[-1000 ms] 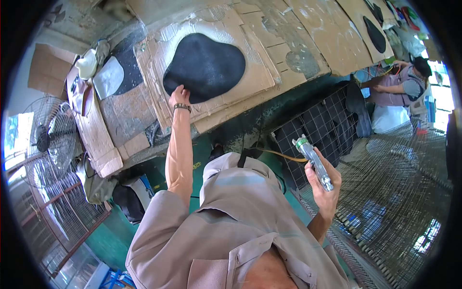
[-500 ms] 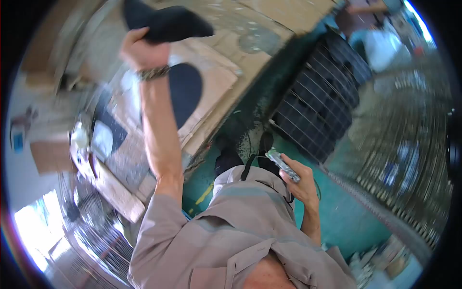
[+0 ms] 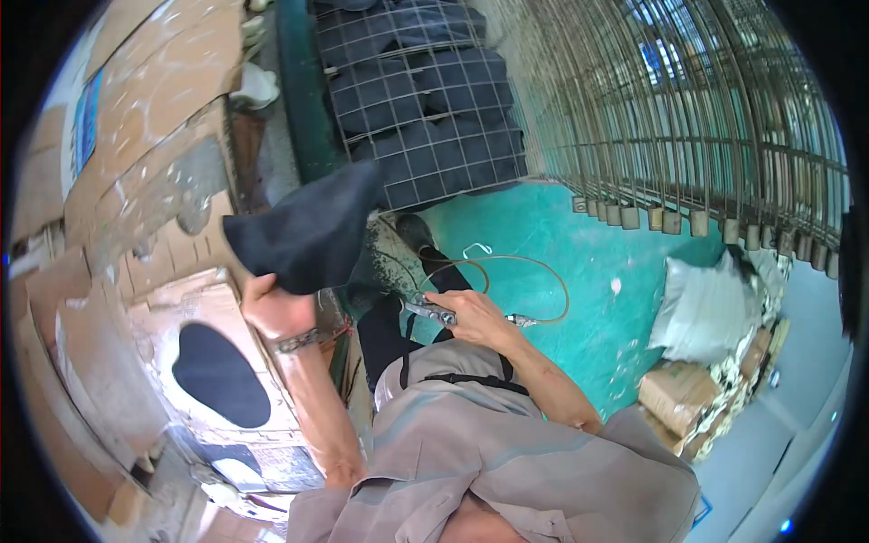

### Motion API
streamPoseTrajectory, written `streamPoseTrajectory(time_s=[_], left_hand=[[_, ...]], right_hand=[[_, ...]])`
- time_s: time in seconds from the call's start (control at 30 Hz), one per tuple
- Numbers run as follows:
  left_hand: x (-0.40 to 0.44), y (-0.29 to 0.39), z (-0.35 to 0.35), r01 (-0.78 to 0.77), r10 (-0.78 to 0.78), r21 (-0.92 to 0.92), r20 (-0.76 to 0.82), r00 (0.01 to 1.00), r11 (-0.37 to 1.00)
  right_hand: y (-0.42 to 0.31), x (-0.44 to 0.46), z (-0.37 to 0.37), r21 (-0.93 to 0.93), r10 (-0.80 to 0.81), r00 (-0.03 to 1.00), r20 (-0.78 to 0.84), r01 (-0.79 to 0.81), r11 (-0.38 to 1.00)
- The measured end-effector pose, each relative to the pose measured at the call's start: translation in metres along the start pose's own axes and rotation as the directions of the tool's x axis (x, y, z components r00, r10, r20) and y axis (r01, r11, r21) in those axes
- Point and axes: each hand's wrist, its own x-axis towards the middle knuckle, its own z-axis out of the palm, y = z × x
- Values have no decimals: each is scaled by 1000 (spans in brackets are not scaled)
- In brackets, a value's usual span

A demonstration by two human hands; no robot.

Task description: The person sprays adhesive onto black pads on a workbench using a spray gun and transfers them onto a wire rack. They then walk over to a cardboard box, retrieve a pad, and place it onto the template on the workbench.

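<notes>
My left hand [image 3: 279, 312] grips the lower edge of a dark, flexible sheet piece [image 3: 303, 226], which is bent and held up beside the workbench. A similar dark rounded piece [image 3: 222, 376] lies flat on the cardboard [image 3: 149, 321] below my left wrist. My right hand [image 3: 475, 317] is closed around a metal spray gun [image 3: 430, 312] in front of my waist. A thin brownish hose [image 3: 563, 281] loops from a coupling by that hand. Part of the spray gun is hidden by my fingers.
A wire mesh rack [image 3: 421, 136] bearing several dark pieces stands ahead. Many wire racks [image 3: 670, 136] hang at the right above the green floor [image 3: 588, 353]. A white sack [image 3: 701, 308] and a cardboard box [image 3: 679, 394] sit at the right.
The view has turned rightward. My left hand has carried the dark piece from over the bench toward the mesh rack. My right hand, with the spray gun, has come across in front of my waist.
</notes>
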Motion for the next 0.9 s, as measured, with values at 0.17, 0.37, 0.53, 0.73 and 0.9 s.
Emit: streamPoseTrajectory(time_s=[0.17,0.37,0.53,0.73,0.9], left_hand=[[69,-154,7,215,-209,123,-54,976,969],[140,-335,22,419,-424,143,2,906,896],[153,-420,56,562,-592,255,53,804,786],[177,-432,32,443,-468,589,-122,875,676],[180,-364,-34,140,-202,939,-79,976,313]], right_hand=[[54,1,-9,45,105,991,-80,-101,994],[105,-12,-21,143,297,935,-196,-272,952],[141,-23,-17,161,390,884,-257,-359,919],[145,-29,-10,164,405,866,-293,-372,914],[112,-19,-8,150,348,911,-222,-321,935]])
